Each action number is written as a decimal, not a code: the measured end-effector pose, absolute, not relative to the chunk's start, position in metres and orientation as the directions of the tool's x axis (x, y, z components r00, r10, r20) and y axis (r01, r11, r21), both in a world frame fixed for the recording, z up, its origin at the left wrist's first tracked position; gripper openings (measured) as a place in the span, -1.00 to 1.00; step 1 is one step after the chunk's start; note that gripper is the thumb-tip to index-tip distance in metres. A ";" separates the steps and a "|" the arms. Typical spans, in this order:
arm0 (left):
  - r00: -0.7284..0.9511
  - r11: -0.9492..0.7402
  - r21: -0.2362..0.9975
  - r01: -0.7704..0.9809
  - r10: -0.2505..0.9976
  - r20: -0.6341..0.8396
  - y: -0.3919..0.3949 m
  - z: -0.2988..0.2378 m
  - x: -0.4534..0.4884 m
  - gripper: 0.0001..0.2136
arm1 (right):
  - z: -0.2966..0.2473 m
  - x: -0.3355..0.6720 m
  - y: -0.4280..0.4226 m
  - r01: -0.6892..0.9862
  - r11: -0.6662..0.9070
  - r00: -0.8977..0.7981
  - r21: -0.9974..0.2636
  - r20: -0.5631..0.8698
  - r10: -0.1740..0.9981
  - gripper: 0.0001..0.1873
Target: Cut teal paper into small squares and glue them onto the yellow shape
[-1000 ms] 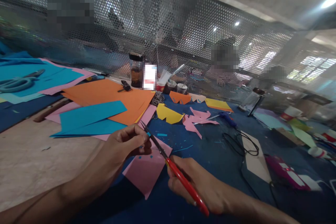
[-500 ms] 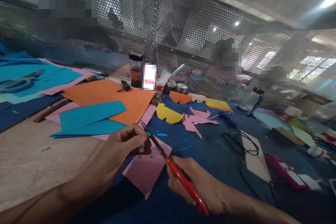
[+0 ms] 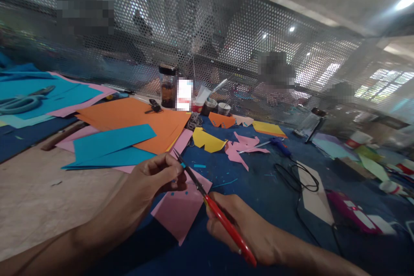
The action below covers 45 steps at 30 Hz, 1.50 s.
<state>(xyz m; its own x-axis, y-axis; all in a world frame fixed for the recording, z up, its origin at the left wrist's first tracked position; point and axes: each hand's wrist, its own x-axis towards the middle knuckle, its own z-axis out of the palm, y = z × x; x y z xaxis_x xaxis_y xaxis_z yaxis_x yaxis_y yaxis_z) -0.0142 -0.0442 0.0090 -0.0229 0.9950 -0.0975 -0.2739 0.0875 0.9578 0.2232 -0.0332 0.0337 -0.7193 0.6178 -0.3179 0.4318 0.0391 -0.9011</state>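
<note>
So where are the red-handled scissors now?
Low centre of the head view: the red-handled scissors are in the right hand, blades beside the left hand.

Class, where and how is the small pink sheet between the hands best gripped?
Pinch the pink sheet by its near corner, probably from the wearer's side: that corner points toward the wearer, uncovered, while the left hand and red-handled cutter overhang the far part, where blue bits lie.
</note>
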 end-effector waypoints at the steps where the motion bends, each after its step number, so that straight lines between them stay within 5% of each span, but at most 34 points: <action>1: -0.023 0.085 0.958 -0.273 0.995 -0.094 -0.044 0.009 -0.014 -0.78 | 0.033 0.223 -0.033 0.433 0.045 -0.719 -0.900 -0.315 0.619 -0.86; 18: -0.016 0.082 0.953 -0.291 0.996 -0.091 -0.044 0.010 -0.014 -0.76 | 0.040 0.219 -0.033 0.448 0.042 -0.709 -0.893 -0.326 0.626 -0.83; 27: 0.031 0.097 0.949 -0.301 0.995 -0.092 -0.044 0.008 -0.015 -0.81 | 0.030 0.251 -0.014 0.770 0.364 -0.460 -0.524 -0.059 0.886 -0.67; 30: 0.053 0.101 0.951 -0.293 0.995 -0.090 -0.045 0.007 -0.015 -0.84 | 0.018 0.268 -0.010 0.827 0.348 -0.405 -0.443 -0.040 0.913 -0.73; 33: 0.056 0.104 0.953 -0.285 0.994 -0.092 -0.044 0.005 -0.013 -0.84 | 0.015 0.275 -0.012 0.749 0.270 -0.419 -0.605 -0.118 0.900 -0.66; 37: 0.045 0.108 0.948 -0.298 0.994 -0.099 -0.042 0.005 -0.011 -0.81 | 0.033 0.264 -0.022 0.458 0.073 -0.633 -0.886 -0.267 0.726 -0.52; 45: -0.033 0.062 0.930 -0.361 0.996 -0.079 -0.044 0.010 -0.011 -0.82 | 0.046 0.229 -0.029 0.345 0.055 -0.772 -0.937 -0.250 0.584 -0.41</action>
<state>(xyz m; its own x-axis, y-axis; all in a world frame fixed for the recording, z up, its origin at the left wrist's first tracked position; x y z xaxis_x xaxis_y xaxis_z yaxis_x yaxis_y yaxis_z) -0.0106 -0.0440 0.0103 -0.0328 0.9963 -0.0793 -0.3614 0.0622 0.9303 0.2289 -0.0288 0.0458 -0.7719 0.5845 -0.2502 0.3453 0.0549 -0.9369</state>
